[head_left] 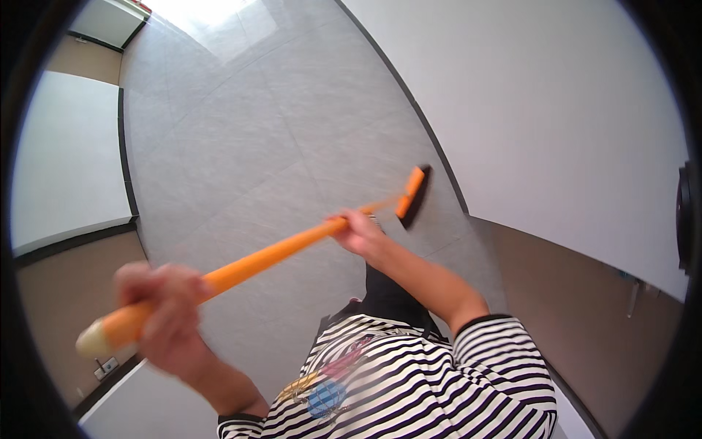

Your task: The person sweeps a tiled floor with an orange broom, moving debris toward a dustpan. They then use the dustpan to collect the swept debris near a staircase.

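Observation:
An orange broom [270, 256] slants across the view from the lower left up to the right. My left hand [167, 311] is wrapped round the upper end of its handle, just below the pale end cap; this hand is slightly blurred. Farther down the handle, my right hand [356, 233] grips it with closed fingers. The broom head [414, 196], orange with dark bristles, is low over the grey floor near the right wall. Whether the bristles touch the floor I cannot tell.
Grey tiled floor [278, 117] runs ahead between white walls with dark skirting. The right wall [541, 102] ends beside a brown door [541, 285] with a handle. Another brown door [80, 285] stands at the left, and bright light reflects off the floor at the far end.

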`<state>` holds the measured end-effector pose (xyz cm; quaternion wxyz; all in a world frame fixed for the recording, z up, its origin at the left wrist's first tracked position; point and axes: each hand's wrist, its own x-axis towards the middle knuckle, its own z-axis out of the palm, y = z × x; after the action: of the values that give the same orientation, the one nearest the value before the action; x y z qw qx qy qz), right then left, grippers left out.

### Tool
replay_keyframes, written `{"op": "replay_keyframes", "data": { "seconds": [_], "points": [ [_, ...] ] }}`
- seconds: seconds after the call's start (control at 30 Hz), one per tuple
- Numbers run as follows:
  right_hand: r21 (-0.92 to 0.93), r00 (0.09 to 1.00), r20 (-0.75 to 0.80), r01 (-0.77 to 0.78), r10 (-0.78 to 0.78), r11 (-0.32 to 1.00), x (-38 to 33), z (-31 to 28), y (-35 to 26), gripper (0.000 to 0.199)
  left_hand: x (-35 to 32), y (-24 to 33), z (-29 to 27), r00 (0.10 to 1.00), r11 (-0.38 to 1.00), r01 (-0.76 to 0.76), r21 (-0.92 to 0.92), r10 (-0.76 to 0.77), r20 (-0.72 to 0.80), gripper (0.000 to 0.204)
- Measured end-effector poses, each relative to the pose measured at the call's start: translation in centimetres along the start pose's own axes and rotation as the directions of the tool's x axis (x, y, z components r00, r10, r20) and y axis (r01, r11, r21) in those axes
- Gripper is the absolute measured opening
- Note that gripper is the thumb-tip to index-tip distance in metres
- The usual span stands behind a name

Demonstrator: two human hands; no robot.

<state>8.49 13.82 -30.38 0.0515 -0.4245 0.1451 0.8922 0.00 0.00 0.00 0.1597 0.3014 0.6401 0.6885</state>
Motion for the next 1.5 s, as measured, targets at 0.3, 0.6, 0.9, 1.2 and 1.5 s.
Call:
{"op": "replay_keyframes", "data": {
  "seconds": [0.3,0.6,0.9,1.2,1.5],
  "points": [
    [-0.12,0.81,0.559,-0.132,0.177,0.984,5.4,21.7,1.5,0.008,2.6,5.0,4.2,0.862,0.732,-0.506,0.456,0.41,0.298,0.02],
    [-0.056,0.987,0.107,-0.115,0.12,0.992,2.4,4.8,-2.3,0.014,4.0,-4.5,-4.6,0.949,0.958,-0.268,-0.104,0.244,-0.199,0.038],
    [0.299,0.975,-0.221,0.053,0.016,0.953,8.4,-12.5,-16.8,0.01,15.1,-20.2,10.7,0.837,0.827,0.53,-0.189,-0.472,0.278,0.017],
    [0.227,0.971,-0.227,0.133,-0.081,0.965,9.3,4.5,-26.5,0.011,31.6,-18.8,16.3,0.821,0.86,0.477,-0.181,-0.362,0.441,0.021],
    [0.063,0.996,0.085,-0.044,0.039,0.997,23.4,34.0,-35.7,0.008,47.4,-15.9,15.4,0.986,0.987,-0.154,0.054,0.15,0.069,0.039]
  ]
}}
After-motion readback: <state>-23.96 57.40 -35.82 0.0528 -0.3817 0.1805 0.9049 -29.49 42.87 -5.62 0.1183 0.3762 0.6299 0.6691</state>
